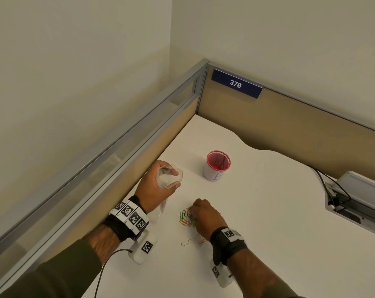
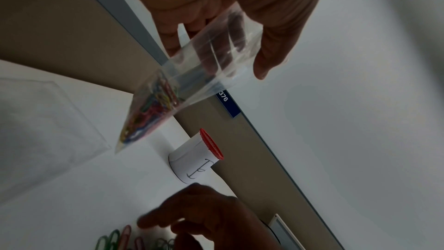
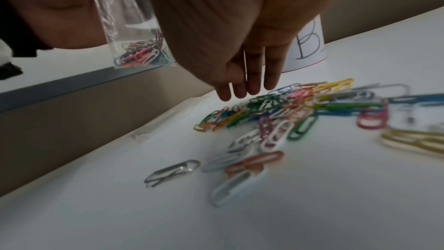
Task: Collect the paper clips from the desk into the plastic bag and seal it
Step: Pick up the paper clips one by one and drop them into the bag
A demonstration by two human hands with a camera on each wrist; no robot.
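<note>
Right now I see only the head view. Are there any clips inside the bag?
Observer: Yes. The left wrist view shows coloured clips in the low corner of the bag, which the left hand grips.
Operator: Does the right hand grip any?
Observer: No. In the right wrist view the right hand holds nothing, and its fingers are straight over the pile.
Operator: Is the pile big?
Observer: Yes, dozens, spread wider than the hand.

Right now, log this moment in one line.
left hand holds open bag | right hand over clips | bag part-filled | unsealed
</note>
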